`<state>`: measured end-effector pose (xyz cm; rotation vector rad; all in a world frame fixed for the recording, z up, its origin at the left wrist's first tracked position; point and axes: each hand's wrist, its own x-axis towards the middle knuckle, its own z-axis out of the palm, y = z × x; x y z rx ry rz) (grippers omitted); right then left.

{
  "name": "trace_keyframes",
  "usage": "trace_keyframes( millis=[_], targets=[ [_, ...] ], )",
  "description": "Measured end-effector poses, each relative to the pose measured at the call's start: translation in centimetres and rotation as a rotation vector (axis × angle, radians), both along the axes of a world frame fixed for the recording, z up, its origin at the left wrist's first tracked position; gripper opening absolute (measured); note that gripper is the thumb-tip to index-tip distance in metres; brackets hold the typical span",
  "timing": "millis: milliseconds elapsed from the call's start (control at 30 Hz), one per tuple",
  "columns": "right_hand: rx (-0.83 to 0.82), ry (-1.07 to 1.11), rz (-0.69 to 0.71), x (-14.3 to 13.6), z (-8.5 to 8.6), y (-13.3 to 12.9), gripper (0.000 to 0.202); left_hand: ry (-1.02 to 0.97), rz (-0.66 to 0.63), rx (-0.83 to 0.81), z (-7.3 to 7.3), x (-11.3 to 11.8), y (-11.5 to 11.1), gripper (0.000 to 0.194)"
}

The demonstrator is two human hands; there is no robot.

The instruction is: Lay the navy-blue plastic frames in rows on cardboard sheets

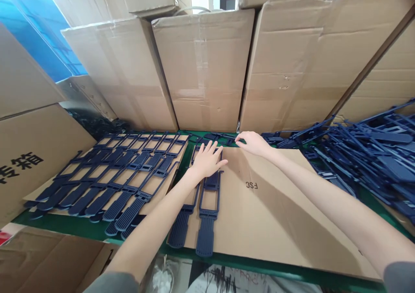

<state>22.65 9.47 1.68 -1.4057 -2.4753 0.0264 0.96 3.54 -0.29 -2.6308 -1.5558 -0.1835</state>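
My left hand (207,160) lies with fingers spread over the upper end of a dark-blue plastic frame (208,217), which has a ribbed paddle-shaped end and rectangular openings. A second such frame (179,229) lies beside it, partly under my left forearm. Both rest on a brown cardboard sheet (285,215) printed "FSC". At the sheet's far edge, my right hand (254,143) is curled, its thumb and fingertips pinched at the end of a dark-blue plastic part (223,136). Most of that part's shape is hard to make out.
On the left, rows of similar frames (110,193) overlap on another cardboard sheet. A tangled heap of dark-blue parts (372,154) fills the right side. Large cardboard boxes (202,72) wall off the back of the green table (259,265). Another box (39,154) stands at the left.
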Motion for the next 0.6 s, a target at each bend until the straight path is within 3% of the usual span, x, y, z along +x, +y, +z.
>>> trace_keyframes(
  millis=[133,233,400,600],
  targets=[
    [-0.038,-0.070,-0.110,0.0,-0.7,3.1,0.025,-0.014,0.013,0.010,-3.0,0.1,1.1,0.065],
    [-0.061,-0.106,-0.219,-0.7,-2.2,4.7,0.026,-0.015,0.019,0.030,-4.1,-0.1,0.9,0.062],
    [-0.082,-0.098,-0.360,-1.3,-4.7,6.3,0.019,0.006,0.038,0.053,-4.6,-0.1,0.9,0.060],
    [-0.010,-0.038,-0.340,-1.3,-5.7,6.9,0.014,0.018,0.045,0.068,-4.6,-0.1,0.9,0.059]
  ],
)
